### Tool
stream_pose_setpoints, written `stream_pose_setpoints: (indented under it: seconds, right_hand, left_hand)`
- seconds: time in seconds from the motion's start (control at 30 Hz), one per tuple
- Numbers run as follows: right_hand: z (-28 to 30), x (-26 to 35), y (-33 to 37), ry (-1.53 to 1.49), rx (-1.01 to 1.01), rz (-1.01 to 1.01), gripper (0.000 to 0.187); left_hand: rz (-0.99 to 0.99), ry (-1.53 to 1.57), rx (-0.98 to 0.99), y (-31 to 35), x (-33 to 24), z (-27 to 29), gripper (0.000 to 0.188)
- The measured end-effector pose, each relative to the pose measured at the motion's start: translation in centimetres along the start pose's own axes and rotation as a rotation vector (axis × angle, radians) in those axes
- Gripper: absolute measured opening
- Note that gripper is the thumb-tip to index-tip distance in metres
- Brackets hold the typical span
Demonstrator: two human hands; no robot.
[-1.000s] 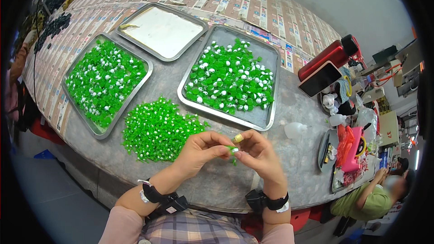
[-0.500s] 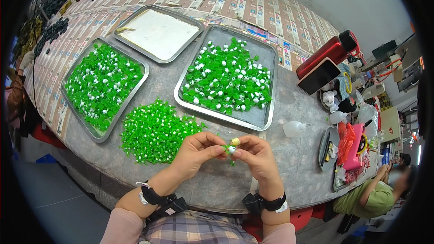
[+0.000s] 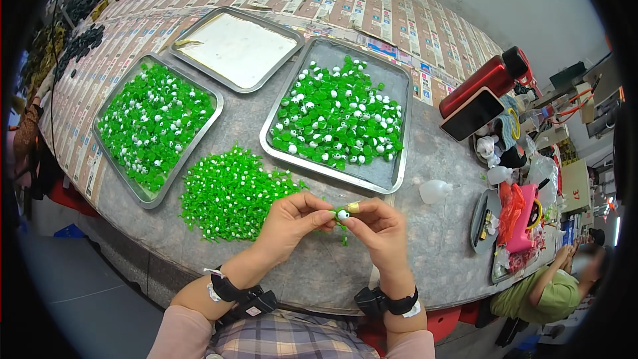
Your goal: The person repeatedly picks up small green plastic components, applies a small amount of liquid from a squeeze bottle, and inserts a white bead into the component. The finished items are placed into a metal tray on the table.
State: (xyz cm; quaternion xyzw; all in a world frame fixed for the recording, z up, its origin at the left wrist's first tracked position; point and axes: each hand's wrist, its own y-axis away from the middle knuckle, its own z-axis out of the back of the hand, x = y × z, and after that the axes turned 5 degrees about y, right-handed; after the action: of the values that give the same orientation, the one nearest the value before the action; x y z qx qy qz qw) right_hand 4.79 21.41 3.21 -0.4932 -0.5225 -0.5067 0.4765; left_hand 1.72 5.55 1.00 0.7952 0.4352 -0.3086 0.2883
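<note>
Between my fingertips is a small green plastic piece with a white eyeball-like bead (image 3: 342, 215). My left hand (image 3: 296, 223) pinches its left side with thumb and forefinger. My right hand (image 3: 375, 226), with yellow tape round one fingertip, pinches it from the right. A bit of green hangs just below the fingers. Left of my left hand lies a loose pile of small green and white pieces (image 3: 232, 193). Beyond my hands, a metal tray (image 3: 325, 168) holds larger green pieces with white eyeball beads. A second metal tray (image 3: 216, 119) of similar pieces stands at the left.
A metal tray with a white sheet (image 3: 242, 50) lies at the back. On the right are a white squeeze bottle (image 3: 434, 191), a phone (image 3: 472, 114), a red flask (image 3: 478, 83) and a pink container (image 3: 524, 219). Another person in green (image 3: 555, 292) sits at the far right.
The piece has turned between my fingers, so the white bead with its dark dot shows more clearly. My hands stay nearly in place, and the whole view has shifted slightly.
</note>
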Motion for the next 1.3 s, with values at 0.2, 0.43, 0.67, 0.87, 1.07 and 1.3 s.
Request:
stream_pose_setpoints:
  seconds: [0.2,0.43,0.67,0.87,1.07,1.3]
  right_hand:
    - [0.0,0.0,0.0,-0.08,0.01,-0.106,0.019]
    - [1.1,-0.1,-0.3,-0.054,0.15,-0.173,0.025]
    - [1.0,0.0,-0.7,-0.005,0.161,-0.156,0.022]
    - [1.8,-0.5,-1.4,0.104,-0.116,-0.014,0.015]
    - [2.2,-0.2,-1.3,0.872,0.023,0.058,0.016]
    - [2.3,-1.9,-1.6,1.123,0.061,0.111,0.014]
  left_hand:
    - [-0.162,-0.369,-0.019,0.3,0.0,0.0,0.011]
    - [-0.5,-0.879,0.037,0.5,-0.5,-0.4,0.011]
    - [-0.522,-0.951,0.026,0.3,-0.2,-0.3,0.007]
    - [-0.207,-0.068,-0.158,0.0,-2.0,1.4,0.011]
    - [-0.578,0.814,-0.263,0.3,-9.8,8.6,0.017]
    - [-0.299,0.333,-0.205,0.0,-5.5,3.0,0.019]
